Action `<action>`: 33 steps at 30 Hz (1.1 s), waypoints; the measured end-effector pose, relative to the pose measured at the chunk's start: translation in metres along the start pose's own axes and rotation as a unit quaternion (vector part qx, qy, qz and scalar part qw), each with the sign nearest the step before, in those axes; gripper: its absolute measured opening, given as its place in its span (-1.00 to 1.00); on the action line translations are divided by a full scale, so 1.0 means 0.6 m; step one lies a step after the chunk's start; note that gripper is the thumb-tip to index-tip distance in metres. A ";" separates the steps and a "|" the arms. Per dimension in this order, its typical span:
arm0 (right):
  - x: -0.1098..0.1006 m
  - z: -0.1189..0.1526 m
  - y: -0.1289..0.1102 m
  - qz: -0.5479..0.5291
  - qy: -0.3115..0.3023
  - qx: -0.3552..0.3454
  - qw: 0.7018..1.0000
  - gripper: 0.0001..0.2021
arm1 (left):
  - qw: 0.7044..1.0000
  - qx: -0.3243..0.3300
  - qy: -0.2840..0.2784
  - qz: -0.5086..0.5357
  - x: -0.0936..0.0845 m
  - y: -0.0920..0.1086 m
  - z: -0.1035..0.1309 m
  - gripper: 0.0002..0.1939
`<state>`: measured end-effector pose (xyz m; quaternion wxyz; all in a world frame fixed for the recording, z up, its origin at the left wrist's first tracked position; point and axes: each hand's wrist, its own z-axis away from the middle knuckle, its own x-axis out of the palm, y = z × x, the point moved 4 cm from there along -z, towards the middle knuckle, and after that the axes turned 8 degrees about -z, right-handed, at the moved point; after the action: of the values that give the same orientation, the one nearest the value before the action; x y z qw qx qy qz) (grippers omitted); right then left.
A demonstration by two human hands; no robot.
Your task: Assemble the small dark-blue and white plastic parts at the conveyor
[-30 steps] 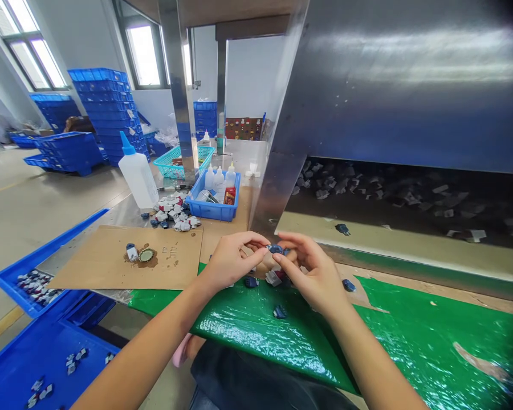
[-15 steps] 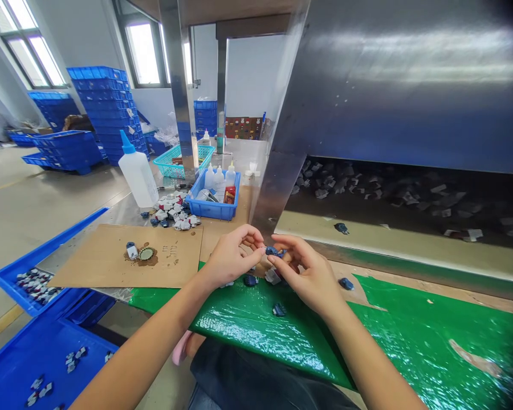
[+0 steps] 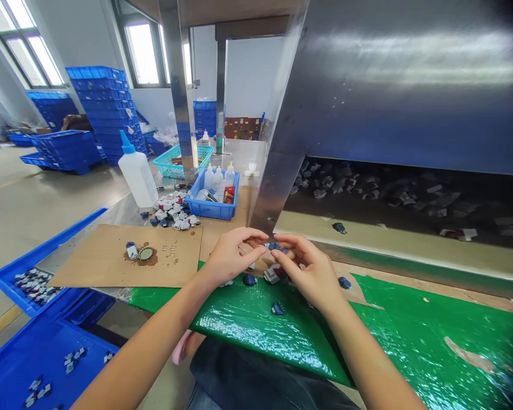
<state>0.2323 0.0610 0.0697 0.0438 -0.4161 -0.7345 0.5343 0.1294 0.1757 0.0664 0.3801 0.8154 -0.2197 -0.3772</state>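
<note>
A small dark blue piece is between the fingertips of both hands, above the green-covered table edge. My right hand pinches it from the right. My left hand has its thumb and fingers closed against the piece's left side. Beneath the hands lie a white-and-red piece and a blue piece. Another blue piece rests nearer the front edge, and one more sits right of my right hand.
Cardboard at left carries a bottle cap and a small piece. Behind it are a piece pile, a white bottle and a blue basket. A metal hood stands at right; blue trays sit lower left.
The fingers of both hands have shifted slightly around the blue piece, and my left index finger is stretched further over it. The view has moved a little.
</note>
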 end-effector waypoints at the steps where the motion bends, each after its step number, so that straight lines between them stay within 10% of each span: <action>1: 0.001 0.000 -0.001 -0.002 -0.004 0.000 1.000 -0.75 | 1.000 0.011 0.001 -0.020 -0.001 0.003 0.000 -0.82; 33: 0.000 -0.001 -0.008 0.080 -0.014 -0.044 0.996 -0.79 | 0.997 0.055 0.021 -0.043 -0.005 0.006 0.003 -0.72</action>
<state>0.2301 0.0609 0.0740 -0.0278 -0.4674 -0.7224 0.5088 0.1262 0.1747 0.0697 0.3225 0.8514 -0.1968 -0.3638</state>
